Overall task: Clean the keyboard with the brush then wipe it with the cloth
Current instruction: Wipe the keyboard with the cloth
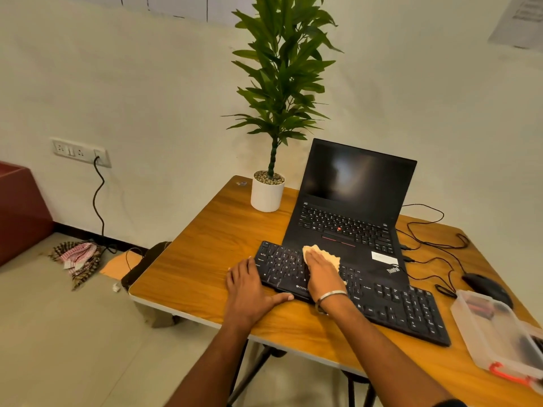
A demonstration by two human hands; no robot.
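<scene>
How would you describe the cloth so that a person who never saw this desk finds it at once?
Start at the wooden table, where an open black laptop stands behind a long black keyboard. The cloth lies on the keyboard's left half, pressed flat under the right hand. It is small, crumpled and pale beige, the only light, soft thing among black devices.

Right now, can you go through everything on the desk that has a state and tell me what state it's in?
Laptop: lid open, screen dark.
Keyboard: flat on the table, being wiped.
Cloth: crumpled, pressed on the keys under the right hand.
Left hand: flat, steadying the keyboard's left end.
Plastic box: no lid visible on it.
Mouse: idle, untouched.
</scene>
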